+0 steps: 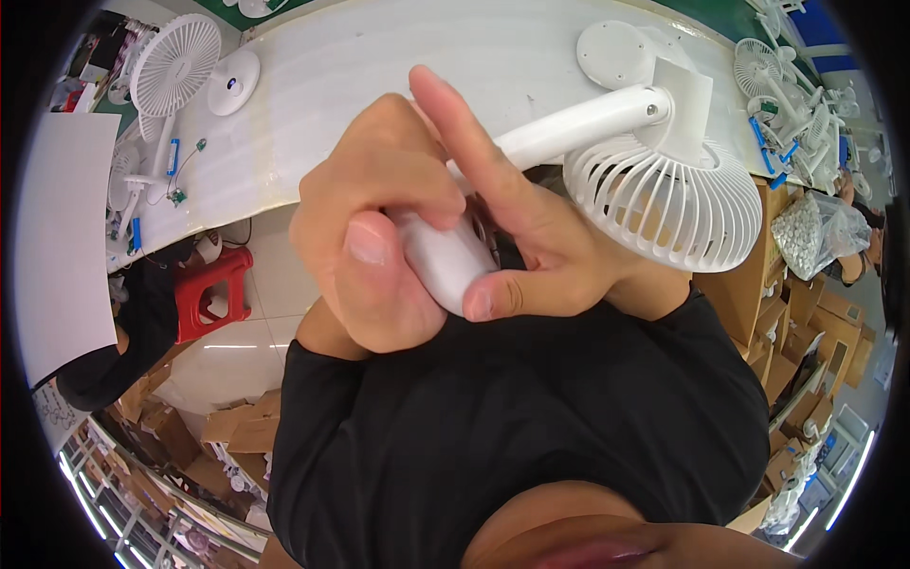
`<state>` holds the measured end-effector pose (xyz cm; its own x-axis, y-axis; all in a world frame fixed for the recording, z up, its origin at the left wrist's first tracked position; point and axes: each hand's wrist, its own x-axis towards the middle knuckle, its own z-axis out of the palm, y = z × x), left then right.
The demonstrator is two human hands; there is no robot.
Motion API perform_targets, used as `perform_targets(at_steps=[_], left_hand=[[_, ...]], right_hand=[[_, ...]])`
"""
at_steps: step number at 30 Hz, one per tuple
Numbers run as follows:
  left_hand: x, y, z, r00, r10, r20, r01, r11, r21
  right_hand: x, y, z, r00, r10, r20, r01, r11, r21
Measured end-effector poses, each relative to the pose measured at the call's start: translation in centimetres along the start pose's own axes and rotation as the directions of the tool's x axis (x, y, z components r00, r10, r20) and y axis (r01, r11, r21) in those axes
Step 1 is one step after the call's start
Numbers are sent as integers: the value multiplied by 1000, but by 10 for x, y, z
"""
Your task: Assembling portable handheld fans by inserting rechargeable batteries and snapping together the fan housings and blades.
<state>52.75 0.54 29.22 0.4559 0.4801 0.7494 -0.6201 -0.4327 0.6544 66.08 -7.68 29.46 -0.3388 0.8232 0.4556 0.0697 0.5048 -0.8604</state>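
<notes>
Between my hands, in front of my chest, is a small white desk fan, its stem (578,125) slanting up to the right. The slatted fan cage (668,204) hangs from a hinge at the stem's far end, beyond my right hand. My left hand (365,223) is closed around the lower part, with the thumb pressed along it. My right hand (545,237) pinches the rounded white lower end (445,258), its index finger stretched up across the stem. My fingers cover the join between the stem and this end.
The white workbench (379,57) carries another fan (177,66) at left and a round white base (611,54) at the back right. Green circuit boards with blue cells lie left. A red stool (216,294), another person's sleeve (128,332) and cardboard boxes (825,332) are around me.
</notes>
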Motion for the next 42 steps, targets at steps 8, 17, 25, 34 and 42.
perform_targets(at_steps=[8, 17, 25, 34, 42], left_hand=[[9, -11, -17, 982, -136, -128, 75, 916, -394], [-6, 1, -7, 921, 81, -380, -91, 996, -9], [-18, 14, -8, 775, -576, -260, 443, 788, -428], [-25, -12, -16, 755, -535, -380, 297, 795, -529], [0, -112, -11, 595, -718, -361, 486, 679, -550]], right_hand=[[8, 13, 19, 964, -201, -174, 134, 933, -334], [7, 35, 46, 941, -270, -206, 272, 962, -20], [0, 23, 52, 971, -172, -165, 146, 976, -159], [19, 19, 59, 959, -111, -261, 29, 954, -299], [24, 101, -134, 794, 15, -607, -445, 696, -564]])
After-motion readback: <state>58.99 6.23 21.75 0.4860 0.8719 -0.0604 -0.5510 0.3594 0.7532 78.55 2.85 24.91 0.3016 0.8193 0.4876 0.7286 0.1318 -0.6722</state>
